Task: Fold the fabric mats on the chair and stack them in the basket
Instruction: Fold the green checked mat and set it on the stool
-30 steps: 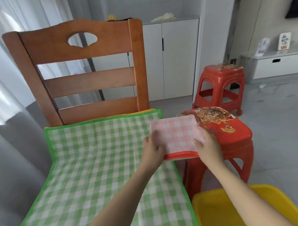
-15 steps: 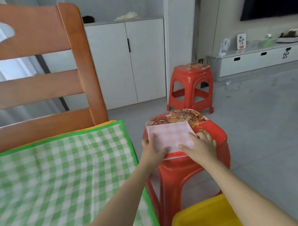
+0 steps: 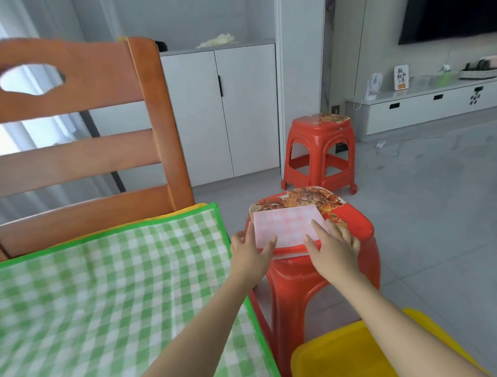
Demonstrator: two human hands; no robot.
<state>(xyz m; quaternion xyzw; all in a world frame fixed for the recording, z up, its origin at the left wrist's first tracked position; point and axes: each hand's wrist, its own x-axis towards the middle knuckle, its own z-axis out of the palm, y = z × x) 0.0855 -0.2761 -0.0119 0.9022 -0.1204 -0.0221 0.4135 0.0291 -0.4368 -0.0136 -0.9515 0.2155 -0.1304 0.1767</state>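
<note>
A folded pink checked mat (image 3: 285, 225) lies flat on the near red stool (image 3: 362, 227). My left hand (image 3: 250, 252) touches the mat's left edge with fingers straight. Resting on the mat's right part is my right hand (image 3: 334, 246), flat with fingers spread. A green checked mat (image 3: 109, 290) covers the seat of the wooden chair (image 3: 100, 153), with a yellow edge of another mat (image 3: 195, 207) peeking out beneath it at the back. The yellow basket (image 3: 345, 360) sits on the floor at the bottom right, partly hidden by my right forearm.
A second red stool (image 3: 320, 151) stands farther back on the grey floor. White cabinets (image 3: 222, 113) line the wall behind the chair. A low white TV unit (image 3: 444, 103) runs along the right wall.
The pink mat has come from above the chair's edge down onto the near stool. Both hands have loosened from gripping it and now lie flat on it. The view has swung right.
</note>
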